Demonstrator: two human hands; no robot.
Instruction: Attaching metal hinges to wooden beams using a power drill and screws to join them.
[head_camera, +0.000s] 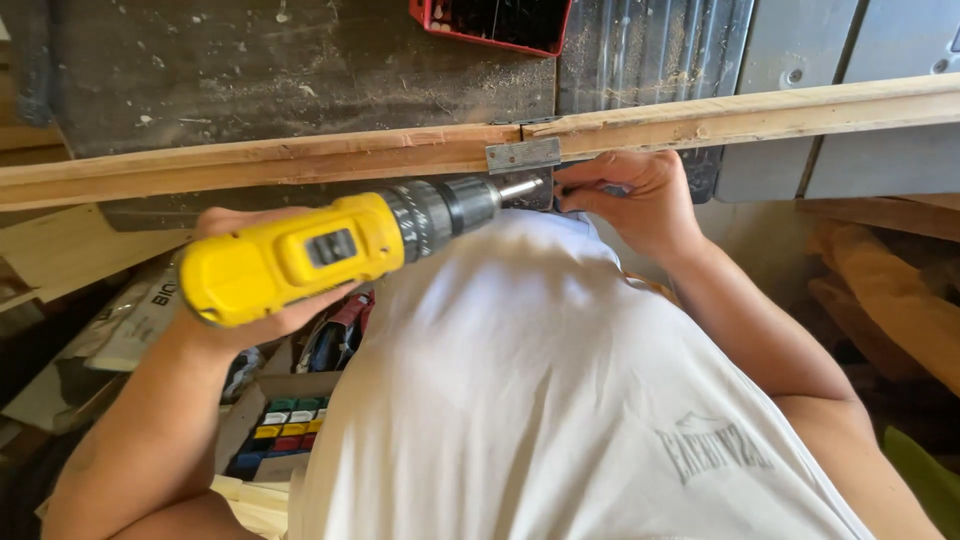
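Note:
My left hand grips a yellow and black cordless drill, held level with its bit pointing right toward a small metal hinge. The hinge bridges the joint of two long wooden strips lying across the workbench edge. My right hand sits just below the strip, right of the hinge, fingers pinched near the drill's tip around something small that I cannot make out. My white shirt fills the lower middle.
A red tray of small parts stands at the top on the dusty dark bench. A cardboard box of coloured bits sits low at left. Wooden planks lean at the right.

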